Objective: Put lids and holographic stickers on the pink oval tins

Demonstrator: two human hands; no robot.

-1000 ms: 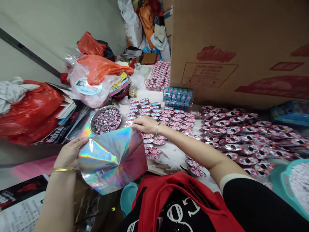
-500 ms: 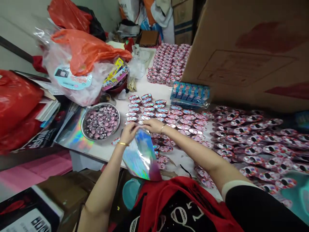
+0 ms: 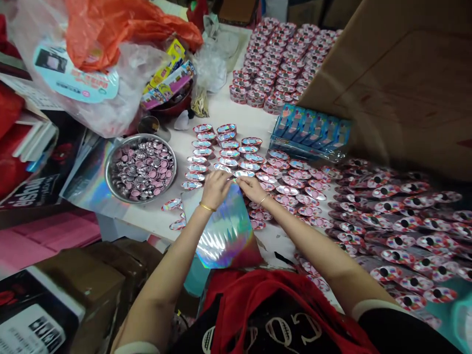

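Note:
My left hand (image 3: 216,189) and my right hand (image 3: 250,191) sit close together, both pinching the top edge of a curved holographic foil sheet (image 3: 224,231). The sheet hangs down toward my body, and its lower end is partly shaded. Just beyond my fingers, rows of small round pink-and-silver tins (image 3: 258,167) cover the white table (image 3: 221,110). A few of them lie under the foil and are hidden. To the left of my left hand stands a steel bowl (image 3: 140,169) heaped with pink and silver discs.
A large cardboard box (image 3: 398,88) leans in at the upper right, above a blue packaged stack (image 3: 311,132). Dense pink items (image 3: 405,231) spread across the right. More stand in stacks (image 3: 280,64) at the back. Plastic bags (image 3: 125,24) crowd the upper left, and a brown box (image 3: 81,290) sits at lower left.
My left hand has moved in from the far left to join my right hand. The foil has gone from spread wide to a narrower curved sheet, and the view has tilted lower.

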